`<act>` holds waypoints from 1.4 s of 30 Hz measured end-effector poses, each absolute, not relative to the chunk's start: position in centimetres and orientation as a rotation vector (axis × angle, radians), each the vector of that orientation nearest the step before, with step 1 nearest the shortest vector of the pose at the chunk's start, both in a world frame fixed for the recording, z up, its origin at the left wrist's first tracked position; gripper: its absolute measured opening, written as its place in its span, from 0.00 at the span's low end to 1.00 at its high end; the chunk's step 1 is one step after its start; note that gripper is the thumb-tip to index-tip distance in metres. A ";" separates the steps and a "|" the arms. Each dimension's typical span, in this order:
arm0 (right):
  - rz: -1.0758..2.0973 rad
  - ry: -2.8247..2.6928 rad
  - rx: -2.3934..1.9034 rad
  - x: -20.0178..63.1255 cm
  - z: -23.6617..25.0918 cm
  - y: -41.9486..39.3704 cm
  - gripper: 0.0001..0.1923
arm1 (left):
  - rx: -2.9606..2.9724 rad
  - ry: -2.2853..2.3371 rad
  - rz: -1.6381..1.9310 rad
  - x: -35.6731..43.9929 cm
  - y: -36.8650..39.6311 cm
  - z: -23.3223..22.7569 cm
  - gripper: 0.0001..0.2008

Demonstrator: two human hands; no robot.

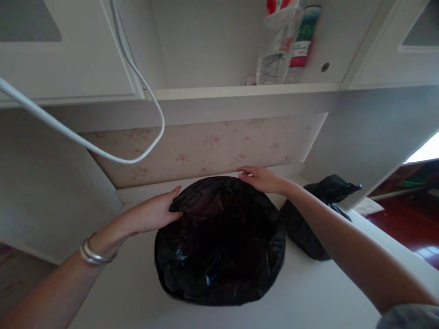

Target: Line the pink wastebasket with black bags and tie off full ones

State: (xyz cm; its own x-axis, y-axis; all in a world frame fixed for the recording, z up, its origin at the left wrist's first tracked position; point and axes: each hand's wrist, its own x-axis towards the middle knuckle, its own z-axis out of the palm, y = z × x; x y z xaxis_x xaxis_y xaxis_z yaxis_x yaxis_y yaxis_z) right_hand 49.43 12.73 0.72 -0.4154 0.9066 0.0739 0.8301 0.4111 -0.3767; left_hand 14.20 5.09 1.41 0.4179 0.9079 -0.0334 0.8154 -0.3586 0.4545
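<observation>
The bin bag [219, 242] in the middle of the frame is glossy black, as is the tied bag [318, 219] to its right. Wallpaper [212, 146] behind shows faint pink flowers on cream. The bracelet [94, 253] looks silver. The cable [137, 77] at upper left is white.
</observation>
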 end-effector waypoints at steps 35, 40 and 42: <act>0.554 -2.343 -1.623 47.5 0.6 8.1 0.31 | 2.126 1.731 0.438 12.8 3.9 -0.7 0.40; 0.404 -2.360 -1.611 46.8 -0.3 8.1 0.27 | 2.188 1.776 0.443 11.7 0.3 -0.7 0.36; 0.441 -2.417 -1.516 46.4 -0.4 8.8 0.23 | 2.230 1.948 0.487 12.0 0.4 0.3 0.37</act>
State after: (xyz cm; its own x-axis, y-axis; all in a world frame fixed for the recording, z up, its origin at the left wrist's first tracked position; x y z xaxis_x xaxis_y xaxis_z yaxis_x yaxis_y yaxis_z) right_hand 46.39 8.84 -0.37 -0.4249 0.9037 0.0528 0.8268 0.4112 -0.3839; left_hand 11.98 0.45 0.26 0.1092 0.9828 0.1491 0.9372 -0.1518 0.3140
